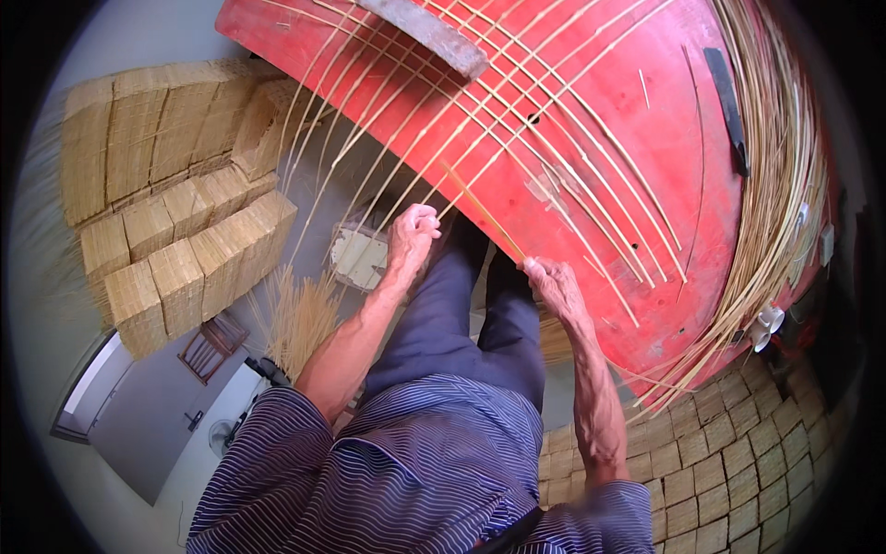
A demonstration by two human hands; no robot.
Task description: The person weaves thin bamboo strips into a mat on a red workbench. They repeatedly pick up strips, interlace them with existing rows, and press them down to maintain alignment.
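On the red tabletop (664, 148) lies an open lattice of thin pale bamboo strips (517, 120), crossing one another, with several ends hanging over the near edge. A flat, worn grey bar (434, 37) rests across the lattice at the far side. My right hand (558, 288) pinches the near end of a bamboo strip (487, 214), which slants away to the left over the table edge. Just off that edge, my left hand (413, 242) is closed, its fingers curled beside the overhanging strip ends. Whatever sits inside those fingers is hidden.
A long bundle of loose strips (784, 175) curves along the table's right side, beside a dark flat blade-like tool (727, 111). Stacked woven blocks (175, 212) stand at left, more woven pieces (711, 452) at lower right. A sheaf of strips (300, 319) rises near my left arm.
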